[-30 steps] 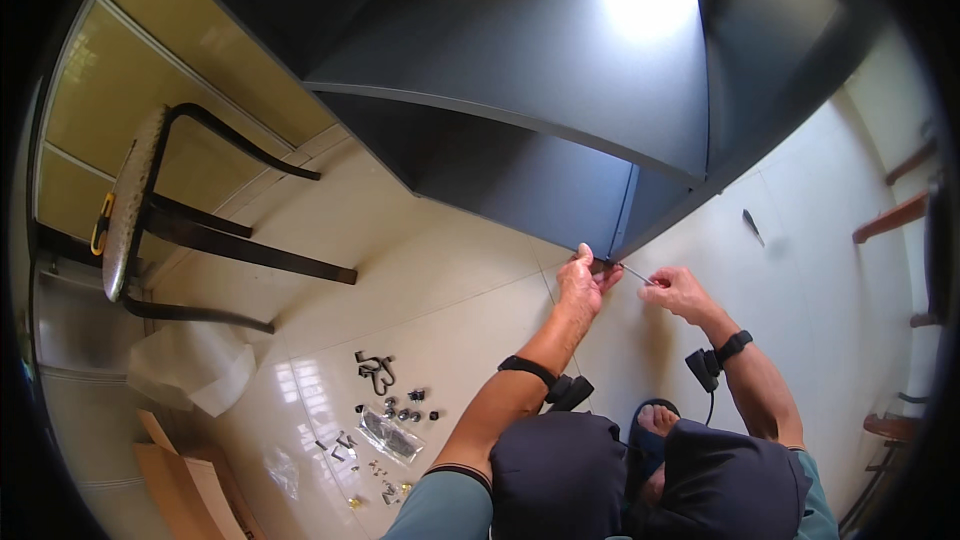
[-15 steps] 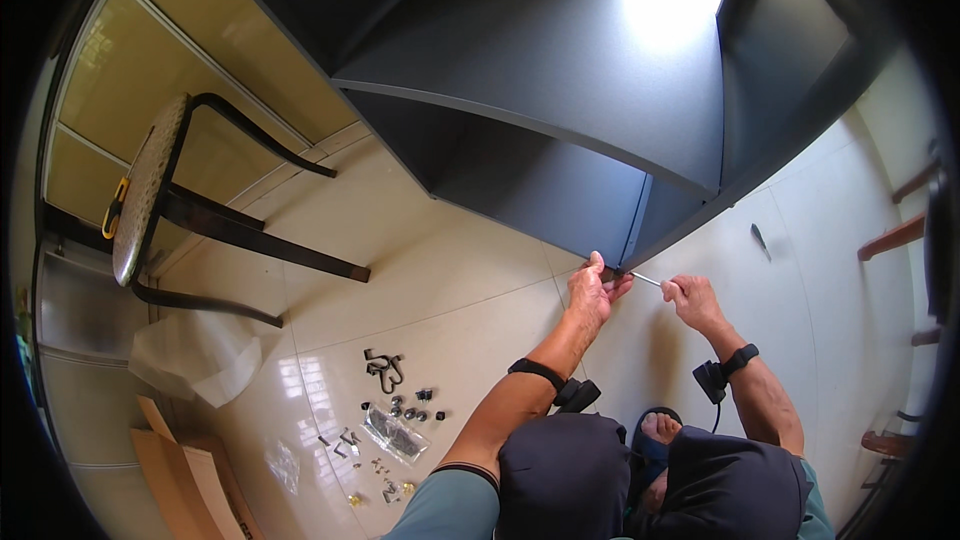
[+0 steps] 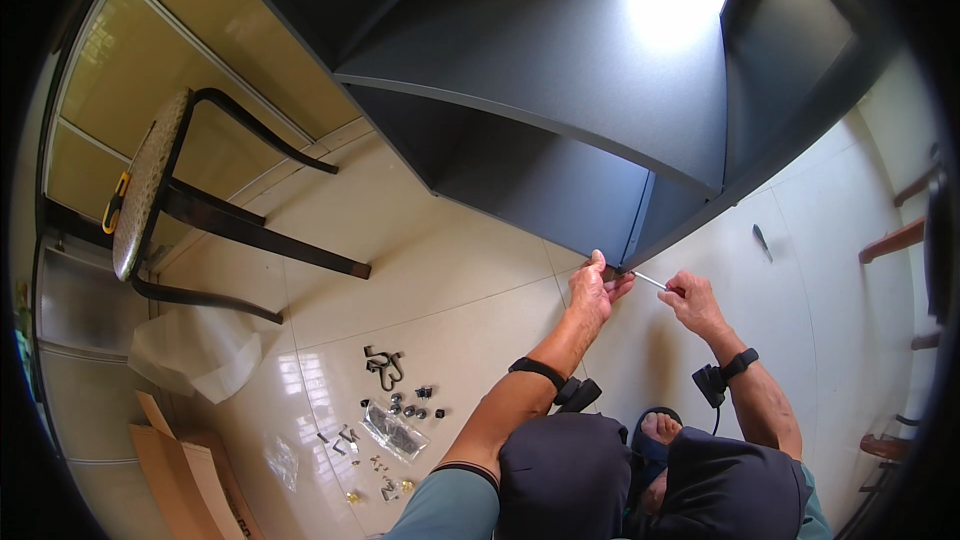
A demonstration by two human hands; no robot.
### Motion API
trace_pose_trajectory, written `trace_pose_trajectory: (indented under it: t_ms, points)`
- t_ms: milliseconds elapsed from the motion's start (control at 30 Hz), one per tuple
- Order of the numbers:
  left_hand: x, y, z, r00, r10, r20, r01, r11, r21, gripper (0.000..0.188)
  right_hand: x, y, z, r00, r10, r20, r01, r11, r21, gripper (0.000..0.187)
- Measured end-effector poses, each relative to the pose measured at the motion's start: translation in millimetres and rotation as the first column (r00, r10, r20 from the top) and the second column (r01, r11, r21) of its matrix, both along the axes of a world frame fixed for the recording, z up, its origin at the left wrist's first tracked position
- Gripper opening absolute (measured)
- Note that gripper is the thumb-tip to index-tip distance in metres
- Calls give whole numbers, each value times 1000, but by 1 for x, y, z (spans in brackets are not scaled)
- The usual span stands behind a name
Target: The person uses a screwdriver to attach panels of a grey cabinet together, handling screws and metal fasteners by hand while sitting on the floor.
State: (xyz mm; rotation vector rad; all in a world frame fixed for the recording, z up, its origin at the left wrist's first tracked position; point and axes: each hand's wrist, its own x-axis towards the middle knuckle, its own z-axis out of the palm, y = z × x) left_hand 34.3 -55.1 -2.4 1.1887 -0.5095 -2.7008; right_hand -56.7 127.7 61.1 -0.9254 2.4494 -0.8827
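Two hands at the low corner of a dark shelf

Compared with a second ago, the whole scene sits a little lower and farther right in view. Since half a second ago almost nothing has moved: the left hand keeps its place, while the fingers of the right hand have shifted slightly around the tool.

The shelf unit is made of flat, dark grey panels with a smooth, softly shining face. Pale, glossy floor tiles lie below. On them are black curved hooks, small metal fittings and a crinkled clear bag, near a brown cardboard box. A stool with a speckled seat and dark bent legs stands at the left. A slim dark tool lies to the right.

The left hand is half curled at the shelf's nearest low corner, thumb up and fingertips alongside; whether it grips or merely steadies it, I cannot tell. The right hand, just beside it, is closed, pinching a thin metal rod that slants toward that same corner.
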Motion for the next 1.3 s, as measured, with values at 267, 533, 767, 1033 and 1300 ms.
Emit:
trace_pose_trajectory:
  t_ms: [267,533,767,1033,1300]
  points:
    - [0,2,-4,998,63,18,-64,997,44,36,-4,-2,-1,994,28,104,-39,995,96,28]
    - [1,2,-9,999,35,-28,-34,999,18,40,6,0,-3,997,-53,48,54,998,-28,17]
    - [1,3,-6,998,56,-37,-54,998,43,37,-1,5,-16,997,54,-50,-57,997,-49,20]
    - [2,3,-5,998,65,-7,-65,997,49,37,-4,1,-10,891,-19,453,-24,996,89,32]
    - [1,5,-9,996,88,-22,-87,995,46,36,4,0,-15,985,-21,172,-1,992,129,29]
